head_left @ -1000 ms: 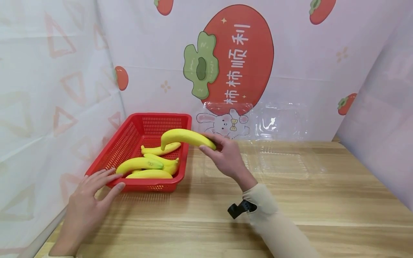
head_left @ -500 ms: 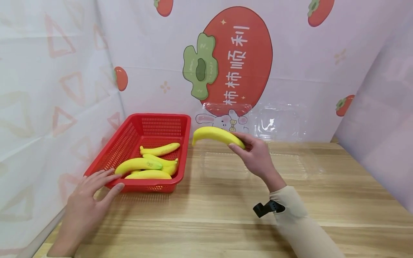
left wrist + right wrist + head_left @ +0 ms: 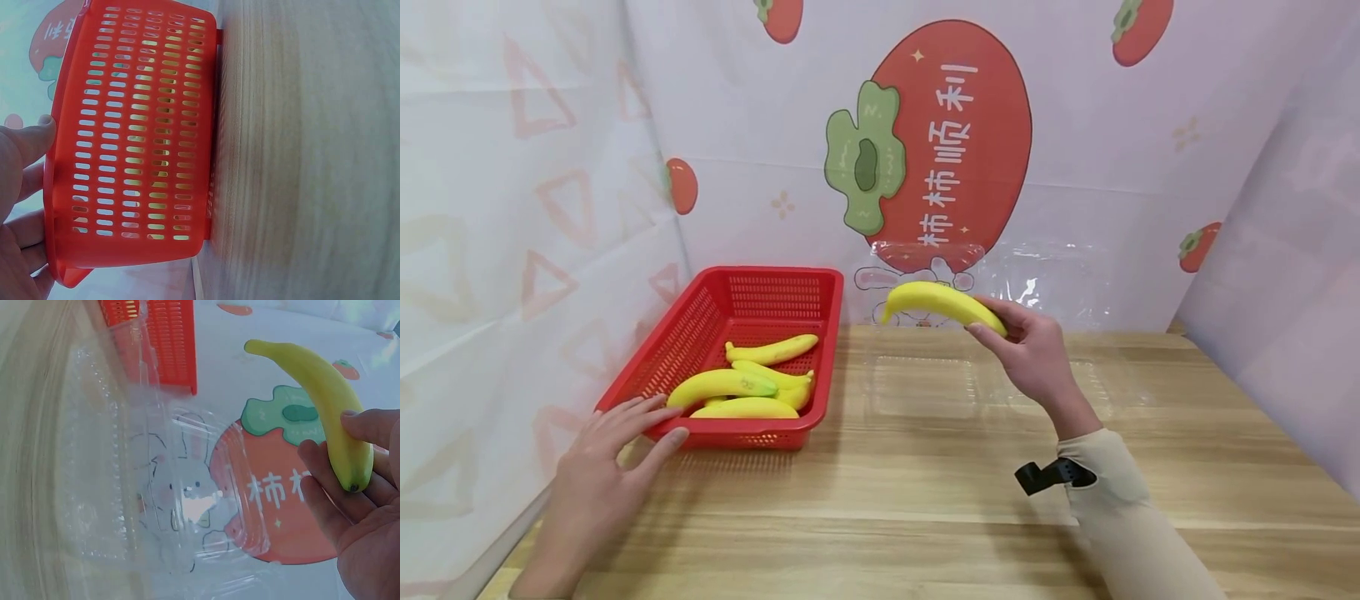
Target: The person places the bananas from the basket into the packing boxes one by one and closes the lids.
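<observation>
My right hand (image 3: 1037, 354) pinches a yellow banana (image 3: 936, 300) near one end, thumb on the near side and fingers behind. The banana is held above the table, its free stem end to the left; in the right wrist view, its dark tip lies by the fingers. Beneath it is a clear plastic clamshell box (image 3: 917, 392), lid raised. Beside that a second clear clamshell (image 3: 1093, 387) is partly behind my right hand. My left hand (image 3: 602, 467) rests on the near left corner of a red basket (image 3: 831, 358), fingers extended over the rim (image 3: 53, 187). Several bananas (image 3: 722, 383) lie in the basket.
The wooden table (image 3: 850, 517) stretches in front of the basket and boxes. A printed cloth (image 3: 760, 108) rises behind them. White cloth walls (image 3: 497, 250) stand at the left and right sides. A black strap (image 3: 1052, 475) is on my right wrist.
My right hand has carried the banana to the right, from over the basket's right edge to above the clear boxes. My left hand stays on the basket.
</observation>
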Available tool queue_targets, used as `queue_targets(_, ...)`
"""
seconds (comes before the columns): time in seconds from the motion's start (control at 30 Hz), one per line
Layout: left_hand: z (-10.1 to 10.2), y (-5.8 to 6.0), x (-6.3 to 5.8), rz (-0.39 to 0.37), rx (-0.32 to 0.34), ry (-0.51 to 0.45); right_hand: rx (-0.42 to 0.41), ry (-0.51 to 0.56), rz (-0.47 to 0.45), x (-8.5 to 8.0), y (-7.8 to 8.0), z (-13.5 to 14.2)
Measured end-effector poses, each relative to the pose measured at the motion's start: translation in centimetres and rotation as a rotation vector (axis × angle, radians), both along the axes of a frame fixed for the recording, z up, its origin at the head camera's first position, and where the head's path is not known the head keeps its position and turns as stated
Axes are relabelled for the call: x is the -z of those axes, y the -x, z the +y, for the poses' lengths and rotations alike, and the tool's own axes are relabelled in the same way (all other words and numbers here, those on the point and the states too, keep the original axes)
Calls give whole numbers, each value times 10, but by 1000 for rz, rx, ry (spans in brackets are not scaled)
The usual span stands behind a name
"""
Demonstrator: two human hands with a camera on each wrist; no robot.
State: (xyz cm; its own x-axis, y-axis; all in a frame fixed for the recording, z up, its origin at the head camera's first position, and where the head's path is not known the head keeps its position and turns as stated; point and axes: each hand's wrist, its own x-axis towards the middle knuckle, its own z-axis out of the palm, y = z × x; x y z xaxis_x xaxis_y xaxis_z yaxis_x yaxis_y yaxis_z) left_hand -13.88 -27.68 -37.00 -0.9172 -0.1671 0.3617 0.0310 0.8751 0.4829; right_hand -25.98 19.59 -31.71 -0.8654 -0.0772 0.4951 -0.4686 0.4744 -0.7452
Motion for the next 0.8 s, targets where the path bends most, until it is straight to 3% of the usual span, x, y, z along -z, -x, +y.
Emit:
queue_targets(0.23,-2,0,1,41,39,-17,7,-11,-12,-3,-3,4)
queue_targets(0.8,-3,-1,1,30,35,-5,20,4,-30,-3,0,12)
